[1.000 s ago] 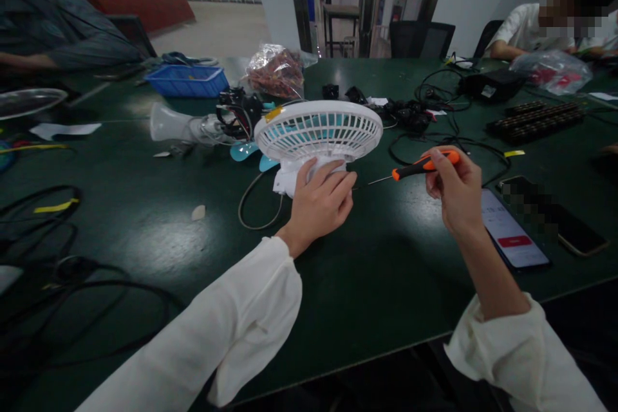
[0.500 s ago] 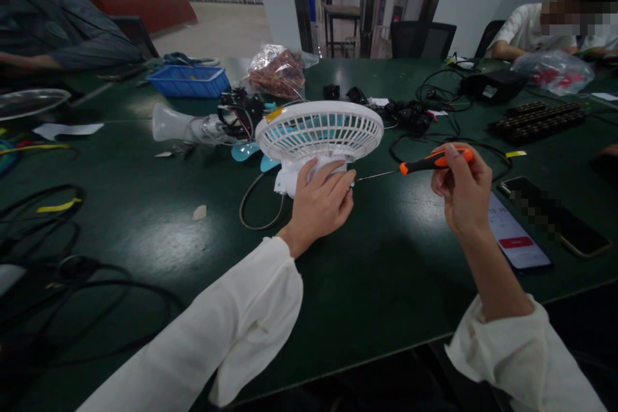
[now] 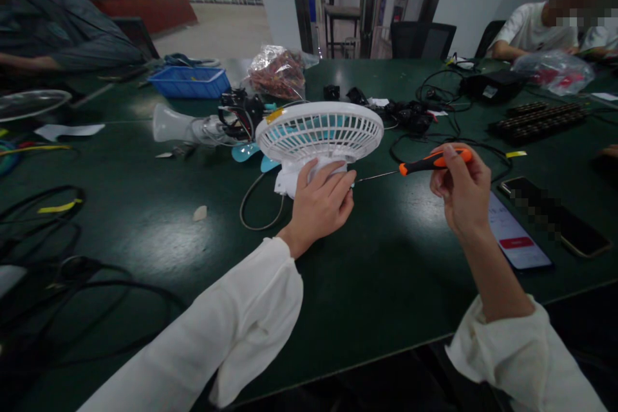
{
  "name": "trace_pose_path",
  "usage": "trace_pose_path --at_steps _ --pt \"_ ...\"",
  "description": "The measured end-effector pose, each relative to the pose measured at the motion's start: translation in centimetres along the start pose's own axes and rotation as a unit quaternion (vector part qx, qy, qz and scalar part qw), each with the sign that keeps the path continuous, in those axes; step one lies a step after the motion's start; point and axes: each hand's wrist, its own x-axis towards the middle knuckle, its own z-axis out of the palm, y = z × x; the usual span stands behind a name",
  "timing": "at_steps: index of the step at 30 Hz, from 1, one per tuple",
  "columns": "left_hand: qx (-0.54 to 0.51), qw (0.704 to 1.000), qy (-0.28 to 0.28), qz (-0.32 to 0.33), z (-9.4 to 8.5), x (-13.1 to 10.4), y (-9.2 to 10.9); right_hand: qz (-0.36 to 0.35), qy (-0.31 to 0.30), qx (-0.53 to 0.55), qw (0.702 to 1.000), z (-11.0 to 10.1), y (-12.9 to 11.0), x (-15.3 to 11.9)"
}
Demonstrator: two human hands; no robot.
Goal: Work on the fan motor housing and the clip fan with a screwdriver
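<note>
A small white fan with a slatted cage and light blue blades lies on the dark green table, its motor housing towards me. My left hand is closed over that housing. In my right hand is an orange and black screwdriver, gripped by its handle. Its thin shaft points left and the tip meets the right side of the housing by my left fingertips; the exact contact point is hidden. A grey cable loops from the housing onto the table. Light blue blades show behind the fan's left side.
A white stand-like part lies left of the fan, near a blue basket and a plastic bag. Two phones, one lit and one dark, lie at right. Black cables cover the left side. Co-workers sit across the table.
Hardly anything differs. The screwdriver and my right hand have shifted very slightly left; my left hand and the fan stay in place.
</note>
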Motion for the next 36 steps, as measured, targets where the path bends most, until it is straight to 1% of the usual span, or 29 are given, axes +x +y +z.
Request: trace_pose_path --at_steps 5,13,19,22,26,32,34,36 --pt "0.002 1.0 -0.013 0.011 0.04 -0.14 -0.15 0.004 -0.001 0.002 1.0 0.02 -0.07 -0.05" --pt "0.003 1.0 -0.014 0.013 -0.06 -0.13 -0.15 0.017 0.001 0.004 1.0 0.05 -0.33 -0.12" --pt "-0.006 1.0 -0.017 0.01 -0.13 -0.08 -0.16 0.029 -0.027 0.018 0.999 -0.35 -0.27 -0.03" --pt "-0.006 1.0 -0.015 0.006 -0.08 -0.06 -0.11 0.03 -0.02 0.026 0.999 -0.38 -0.26 -0.04" --pt "-0.001 1.0 -0.008 0.007 -0.02 -0.04 -0.09 0.024 0.007 0.01 1.0 -0.22 -0.31 -0.07" --pt "-0.007 1.0 -0.008 0.008 -0.04 -0.05 -0.14 -0.004 0.018 -0.047 0.999 -0.33 0.12 0.0" --pt "-0.007 1.0 -0.01 0.007 -0.04 -0.07 -0.13 -0.021 0.025 -0.043 0.999 -0.38 0.23 0.0" --pt "-0.005 1.0 -0.009 0.007 -0.03 -0.1 -0.13 -0.025 0.016 -0.018 0.999 -0.39 0.21 -0.05"
